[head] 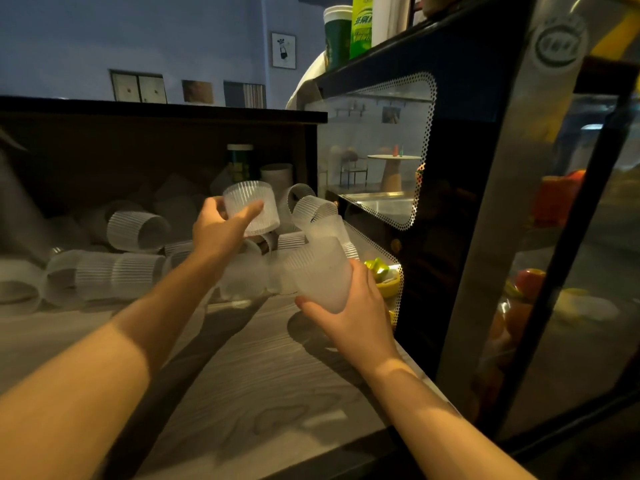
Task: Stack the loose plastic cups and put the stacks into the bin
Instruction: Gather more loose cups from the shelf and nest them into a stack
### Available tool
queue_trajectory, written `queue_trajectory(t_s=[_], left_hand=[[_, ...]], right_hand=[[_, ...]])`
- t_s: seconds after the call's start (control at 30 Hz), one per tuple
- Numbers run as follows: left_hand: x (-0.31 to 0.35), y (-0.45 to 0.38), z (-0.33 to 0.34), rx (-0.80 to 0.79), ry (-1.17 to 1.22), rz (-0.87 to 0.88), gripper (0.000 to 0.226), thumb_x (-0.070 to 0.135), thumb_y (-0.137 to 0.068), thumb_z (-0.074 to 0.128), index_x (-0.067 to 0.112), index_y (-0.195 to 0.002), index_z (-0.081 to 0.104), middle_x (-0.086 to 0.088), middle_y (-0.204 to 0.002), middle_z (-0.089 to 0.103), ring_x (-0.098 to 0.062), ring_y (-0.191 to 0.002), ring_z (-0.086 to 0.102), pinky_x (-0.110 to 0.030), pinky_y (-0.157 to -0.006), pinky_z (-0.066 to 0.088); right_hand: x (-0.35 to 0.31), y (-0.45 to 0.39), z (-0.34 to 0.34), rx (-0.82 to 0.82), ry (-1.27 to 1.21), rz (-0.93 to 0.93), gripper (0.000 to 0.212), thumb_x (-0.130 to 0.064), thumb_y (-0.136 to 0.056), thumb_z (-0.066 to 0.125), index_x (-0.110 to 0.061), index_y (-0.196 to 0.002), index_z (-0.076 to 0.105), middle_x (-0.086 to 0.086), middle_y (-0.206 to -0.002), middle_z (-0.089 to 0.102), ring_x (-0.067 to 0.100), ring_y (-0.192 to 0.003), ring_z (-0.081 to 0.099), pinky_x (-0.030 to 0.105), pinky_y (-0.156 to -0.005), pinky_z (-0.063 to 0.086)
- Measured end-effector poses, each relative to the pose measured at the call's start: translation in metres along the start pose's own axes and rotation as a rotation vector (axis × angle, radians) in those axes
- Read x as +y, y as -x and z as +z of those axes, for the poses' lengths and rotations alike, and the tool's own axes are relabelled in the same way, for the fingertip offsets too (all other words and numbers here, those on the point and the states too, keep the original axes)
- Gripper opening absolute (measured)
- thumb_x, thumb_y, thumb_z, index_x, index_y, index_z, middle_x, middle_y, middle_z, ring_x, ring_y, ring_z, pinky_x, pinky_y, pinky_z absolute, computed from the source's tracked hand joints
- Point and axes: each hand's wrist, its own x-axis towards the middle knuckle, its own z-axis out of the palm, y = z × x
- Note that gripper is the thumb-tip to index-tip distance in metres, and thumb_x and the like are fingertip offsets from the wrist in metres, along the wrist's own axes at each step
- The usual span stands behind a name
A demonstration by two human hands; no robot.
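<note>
Head camera looks down along two bare forearms at a wood-grain counter (pixel 263 368) strewn with frosted, ribbed plastic cups. The left hand (pixel 221 230) is raised above the pile and grips a single cup (pixel 252 211), thumb across its near side and fingers wrapped behind; that cup stands nearly upright, its long axis vertical, though whether the mouth faces up or down is hard to tell through the translucent wall. The right hand (pixel 349 306) clasps the base of a stack of cups (pixel 320 251) from below, fingers curled round the lowest cup; the stack's long axis leans up and to the left, away from the person, with the open end toward the single cup, the two close but not touching. Behind and to the left, loose cups (pixel 138 232) lie on their sides, their long axes mostly running left to right, and a short row of nested ones (pixel 104 277) lies flat along the counter. The far ones fade into the shadow under a dark shelf (pixel 162 110), where their count is unclear. A glass display case (pixel 377 150) stands just to the right, its contents blurred by reflections. No bin can be made out.
</note>
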Motion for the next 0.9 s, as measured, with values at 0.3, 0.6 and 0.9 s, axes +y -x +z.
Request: queue_trajectory(t_s=[0.3, 0.6, 0.9], left_hand=[[-0.006, 0.063, -0.041, -0.138, 0.094, 0.169, 0.090, 0.055, -0.073, 0.073, 0.022, -0.147, 0.032, -0.004, -0.128, 0.060, -0.015, -0.108, 0.065, -0.037, -0.089, 0.057], [0.009, 0.098, -0.046, -0.153, 0.188, 0.311, 0.067, 0.042, -0.077, 0.073, 0.021, -0.133, 0.041, 0.000, -0.121, 0.057, -0.017, -0.108, 0.063, -0.032, -0.085, 0.058], [0.022, 0.112, -0.037, -0.320, 0.180, 0.399, 0.070, 0.027, -0.083, 0.070, 0.026, -0.145, 0.037, 0.002, -0.129, 0.049, -0.002, -0.101, 0.064, -0.017, -0.076, 0.054]], right_hand=[[-0.002, 0.002, -0.001, -0.004, 0.016, -0.037, 0.075, -0.057, -0.070, 0.078, -0.026, -0.125, 0.037, -0.006, -0.115, 0.044, 0.014, -0.103, 0.050, 0.040, -0.081, 0.054], [-0.007, 0.005, -0.001, -0.025, 0.064, -0.093, 0.078, -0.053, -0.069, 0.081, -0.023, -0.128, 0.039, -0.006, -0.115, 0.045, 0.014, -0.102, 0.048, 0.028, -0.077, 0.042], [-0.010, 0.007, 0.000, -0.032, 0.098, -0.147, 0.079, -0.050, -0.069, 0.083, -0.023, -0.129, 0.040, -0.006, -0.115, 0.047, 0.013, -0.102, 0.049, 0.028, -0.075, 0.043]])
